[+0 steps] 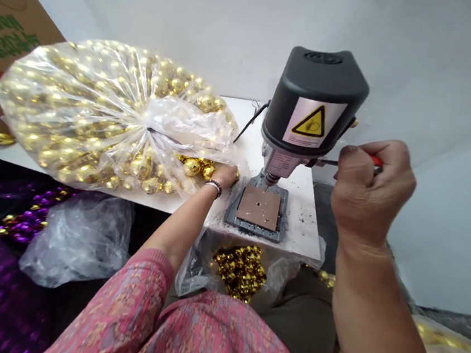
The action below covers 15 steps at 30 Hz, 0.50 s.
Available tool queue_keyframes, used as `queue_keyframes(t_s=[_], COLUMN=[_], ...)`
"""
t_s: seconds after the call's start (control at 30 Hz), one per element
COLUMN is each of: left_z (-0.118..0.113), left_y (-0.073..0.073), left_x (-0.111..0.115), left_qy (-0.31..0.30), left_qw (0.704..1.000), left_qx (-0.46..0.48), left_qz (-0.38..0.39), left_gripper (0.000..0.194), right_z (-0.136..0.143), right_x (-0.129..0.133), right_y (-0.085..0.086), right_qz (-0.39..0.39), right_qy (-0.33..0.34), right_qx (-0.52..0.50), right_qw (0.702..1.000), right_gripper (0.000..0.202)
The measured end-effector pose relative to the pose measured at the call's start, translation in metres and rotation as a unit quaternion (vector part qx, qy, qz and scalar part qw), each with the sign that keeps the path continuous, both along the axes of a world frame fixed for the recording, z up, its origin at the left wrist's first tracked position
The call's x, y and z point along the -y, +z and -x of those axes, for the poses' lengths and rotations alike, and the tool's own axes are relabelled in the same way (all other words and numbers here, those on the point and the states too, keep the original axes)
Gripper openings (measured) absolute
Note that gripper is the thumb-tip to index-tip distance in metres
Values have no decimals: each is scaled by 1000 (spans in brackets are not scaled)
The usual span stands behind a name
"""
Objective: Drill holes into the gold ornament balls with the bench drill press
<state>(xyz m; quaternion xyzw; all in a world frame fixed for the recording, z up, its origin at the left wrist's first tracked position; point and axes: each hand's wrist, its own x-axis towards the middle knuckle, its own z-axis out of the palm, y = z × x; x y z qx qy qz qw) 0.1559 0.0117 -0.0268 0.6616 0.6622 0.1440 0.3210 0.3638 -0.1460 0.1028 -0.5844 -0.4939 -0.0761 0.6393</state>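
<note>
My right hand (371,191) is closed around the red-tipped lever (376,162) of a black bench drill press (317,101). Below its chuck (272,177), a brown square plate (258,207) with a small hole lies on the grey base (231,212). My left hand (225,175), with a dark bracelet at the wrist, is at the mouth of a big clear plastic bag (174,117) of shiny gold balls (192,166). Its fingers are curled and partly hidden, with a gold ball (237,175) showing at their tips.
An open plastic bag of gold balls (242,270) hangs at the front edge of the white table (303,228). Purple balls (35,214) and a crumpled clear bag (81,239) lie lower left. A cardboard box (10,35) stands far left. Dark shavings speckle the tabletop.
</note>
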Motion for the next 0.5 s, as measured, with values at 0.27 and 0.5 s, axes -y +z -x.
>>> queue_keyframes(t_s=[0.27, 0.5], left_z=[31, 54], left_y=[-4, -20], left_x=[69, 162], left_qy=[119, 79], left_qw=[932, 735], left_qx=[342, 644], left_qz=[35, 197], left_gripper=[60, 86], right_z=[-10, -21], right_x=[-1, -11], right_y=[-7, -15], right_qz=[21, 23], right_qy=[-18, -15], right_qx=[26, 41], right_qw=[999, 999], right_gripper=[31, 21])
